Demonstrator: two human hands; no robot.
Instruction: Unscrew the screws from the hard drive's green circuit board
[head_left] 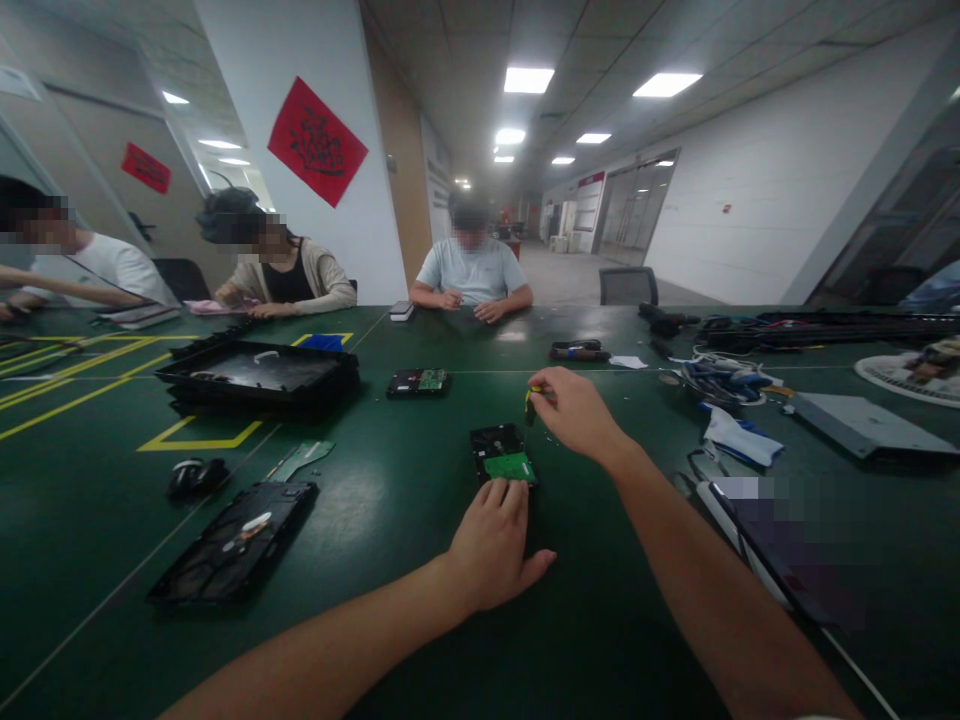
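A hard drive (pixel 496 440) with a green circuit board (pixel 510 467) lies on the table in front of me. My left hand (pixel 496 540) rests its fingertips on the drive's near edge, thumb stretched out to the right and apart from it. Above the drive's right side, my right hand (pixel 574 405) pinches a small screwdriver (pixel 531 403) with a yellow and dark handle. The screwdriver points down toward the drive's right edge; whether its tip touches a screw cannot be made out. Tiny bits (pixel 551 438) lie just right of the drive.
Another hard drive (pixel 418 382) lies farther back. To the left are stacked black trays (pixel 262 370), a black casing (pixel 236 545) and a coiled black cable (pixel 196 478). Cables (pixel 720 380), a grey metal box (pixel 874 425) and a dark tablet-like device (pixel 780 550) occupy the right. Several people sit across the table.
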